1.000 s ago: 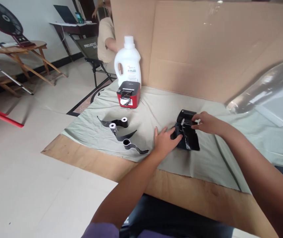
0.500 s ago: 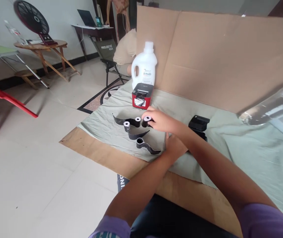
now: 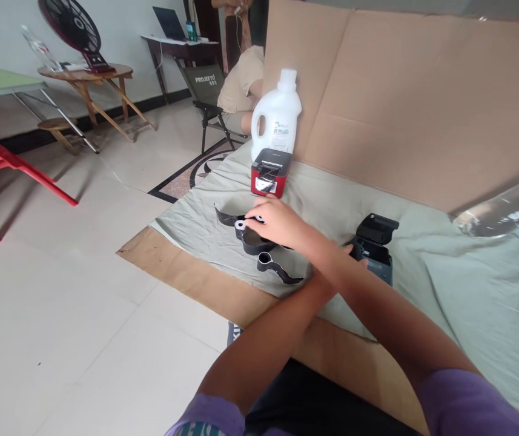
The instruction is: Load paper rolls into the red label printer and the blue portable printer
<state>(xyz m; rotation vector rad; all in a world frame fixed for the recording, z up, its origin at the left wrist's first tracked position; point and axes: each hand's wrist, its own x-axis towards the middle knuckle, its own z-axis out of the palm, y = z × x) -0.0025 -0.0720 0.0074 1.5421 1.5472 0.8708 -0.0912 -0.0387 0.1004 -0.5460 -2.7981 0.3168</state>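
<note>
My forearms cross, the right one above the left. My right hand (image 3: pixel 280 224) is at the left, thumb and forefinger closed at the right edge of a black paper roll (image 3: pixel 240 226) with a white core. Another roll behind it is partly hidden by the hand, its loose strip (image 3: pixel 224 217) trailing left. Nearer me lies a black roll (image 3: pixel 264 260) with a wide hollow centre and a curled strip. My left hand (image 3: pixel 354 254), mostly hidden under the right forearm, has its fingers at the left side of a small black printer (image 3: pixel 378 266) with its lid up.
A red and black printer (image 3: pixel 271 175) stands before a white jug (image 3: pixel 280 115). Behind them rises a cardboard sheet (image 3: pixel 390 103); a clear plastic bottle (image 3: pixel 504 206) lies at right. Cloth (image 3: pixel 427 290) covers the tabletop. A seated person (image 3: pixel 241 88) is beyond.
My right hand has moved left from one roll to the roll beside it. My left hand has moved right, to the open black printer. The view has shifted slightly.
</note>
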